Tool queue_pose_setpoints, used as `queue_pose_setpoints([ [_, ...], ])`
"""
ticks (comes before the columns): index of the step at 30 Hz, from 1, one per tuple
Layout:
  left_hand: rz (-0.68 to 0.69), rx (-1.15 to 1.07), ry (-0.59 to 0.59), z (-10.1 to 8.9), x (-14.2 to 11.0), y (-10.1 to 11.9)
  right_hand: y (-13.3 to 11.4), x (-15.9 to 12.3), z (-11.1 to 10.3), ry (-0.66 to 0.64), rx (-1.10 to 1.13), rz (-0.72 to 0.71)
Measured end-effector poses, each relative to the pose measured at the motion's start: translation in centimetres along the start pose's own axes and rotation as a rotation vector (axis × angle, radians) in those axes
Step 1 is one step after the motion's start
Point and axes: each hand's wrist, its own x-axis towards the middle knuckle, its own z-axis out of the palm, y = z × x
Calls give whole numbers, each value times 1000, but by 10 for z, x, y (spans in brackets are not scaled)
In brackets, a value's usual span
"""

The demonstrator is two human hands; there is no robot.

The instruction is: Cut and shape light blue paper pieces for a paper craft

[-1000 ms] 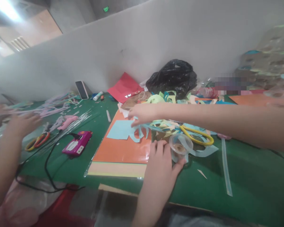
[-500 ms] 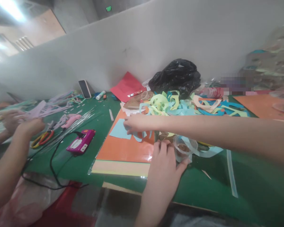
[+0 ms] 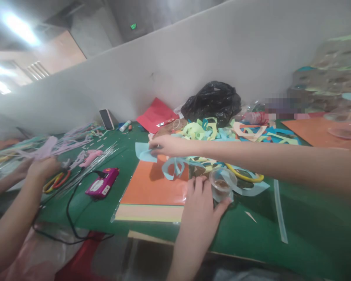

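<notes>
My right hand [image 3: 171, 146] reaches in across the table from the right, fingers closed on a light blue sheet of paper [image 3: 146, 153]. The sheet is raised and bent over the orange paper [image 3: 155, 183]. Below that hand lies a curled light blue paper cut-out [image 3: 171, 168]. My left hand [image 3: 200, 205] rests with fingers and thumb apart at the right edge of the orange paper. Its thumb is by a clear plastic cup [image 3: 222, 181] and touches light blue paper there. What lies under its palm is hidden.
Paper scraps [image 3: 197, 130] are heaped behind my arm, before a black plastic bag [image 3: 213, 102]. Yellow-handled scissors [image 3: 247, 178] lie partly covered. At left, another person's hands [image 3: 43, 169] work near a purple power strip [image 3: 103, 183], its cable and a pink glue gun [image 3: 91, 158].
My right hand has drawn the light blue sheet up off the orange paper and slightly left. The curled cut-out shows more fully. My left hand stays by the cup.
</notes>
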Motion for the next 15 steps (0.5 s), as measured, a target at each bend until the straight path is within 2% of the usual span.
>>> queue_pose_setpoints([
  [2,-17,-112,-32,-14,-8,-4,-2,-16,-21,76,41,21],
  [4,-35,-215,-86,-35,-19,-11,2,-40,-41,141,-11,13],
  [5,-63,-248,-74,-47,-24,-16,5,-54,-49,178,-60,-2],
  [6,-96,-274,-23,-60,-25,-20,9,-69,-55,198,-126,-23],
  [8,-142,-305,221,-81,-19,-24,17,-98,-62,255,-276,14],
  [10,-114,-373,434,-93,3,-21,25,-120,-64,288,-439,91],
  [11,-85,-433,492,-95,19,-18,28,-127,-63,299,-504,108],
  [12,-62,-489,460,-94,37,-14,31,-133,-61,304,-557,107],
  [14,-66,-586,315,-88,75,-8,34,-138,-58,308,-642,84],
  [15,-77,-626,295,-83,93,-6,35,-140,-56,305,-679,74],
])
